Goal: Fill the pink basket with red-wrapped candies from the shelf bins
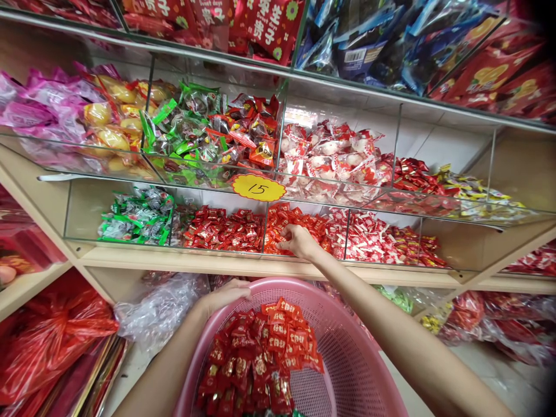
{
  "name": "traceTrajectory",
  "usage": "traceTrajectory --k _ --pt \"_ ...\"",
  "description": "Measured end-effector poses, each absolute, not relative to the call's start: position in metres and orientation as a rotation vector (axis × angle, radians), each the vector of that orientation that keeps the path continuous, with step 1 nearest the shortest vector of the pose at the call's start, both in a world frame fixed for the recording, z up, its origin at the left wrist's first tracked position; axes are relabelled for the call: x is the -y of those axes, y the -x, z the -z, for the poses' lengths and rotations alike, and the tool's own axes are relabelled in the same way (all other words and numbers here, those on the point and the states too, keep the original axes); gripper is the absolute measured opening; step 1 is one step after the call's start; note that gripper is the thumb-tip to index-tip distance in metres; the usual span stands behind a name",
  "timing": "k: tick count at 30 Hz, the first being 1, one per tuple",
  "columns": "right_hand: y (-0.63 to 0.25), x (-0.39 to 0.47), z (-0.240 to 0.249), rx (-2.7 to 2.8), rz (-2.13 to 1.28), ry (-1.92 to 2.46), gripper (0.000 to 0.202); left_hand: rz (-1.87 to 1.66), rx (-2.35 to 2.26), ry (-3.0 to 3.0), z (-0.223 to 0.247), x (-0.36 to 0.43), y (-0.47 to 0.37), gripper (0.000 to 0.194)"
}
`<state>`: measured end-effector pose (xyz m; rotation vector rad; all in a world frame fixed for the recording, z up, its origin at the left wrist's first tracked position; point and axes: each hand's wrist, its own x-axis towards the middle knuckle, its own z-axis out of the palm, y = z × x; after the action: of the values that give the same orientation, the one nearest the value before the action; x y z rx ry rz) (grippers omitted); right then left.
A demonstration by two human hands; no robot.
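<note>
A pink plastic basket [351,341] holds a heap of red wrapped candies [256,359]. My left hand [228,292] grips the basket's far rim at its left side, fingers bent over the edge. My right hand [297,241] reaches into a lower shelf bin of orange-red wrapped candies [278,217]. Its fingers are bent down among the candies, with thumb and fingertips close together; what lies between them is too small to make out. Darker red candies [221,227] fill the bin to the left, and red-and-white ones [369,234] lie to the right.
Clear-fronted bins of wrapped sweets [247,130] line the shelf above, with a yellow price tag [259,188] on their edge. The wooden shelf edge [174,263] runs behind the basket. A red plastic bag [52,341] lies at lower left, beside a clear bag [160,310].
</note>
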<state>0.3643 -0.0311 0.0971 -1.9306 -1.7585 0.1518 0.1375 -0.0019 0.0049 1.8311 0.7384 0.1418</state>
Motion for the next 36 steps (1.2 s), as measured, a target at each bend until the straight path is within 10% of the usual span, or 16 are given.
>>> traceTrajectory --k 36 --pt "-0.352 0.024 -0.099 1.833 -0.153 2.148 0.026 -0.157 -0.680 -1.864 0.000 -0.001 -0.138 0.033"
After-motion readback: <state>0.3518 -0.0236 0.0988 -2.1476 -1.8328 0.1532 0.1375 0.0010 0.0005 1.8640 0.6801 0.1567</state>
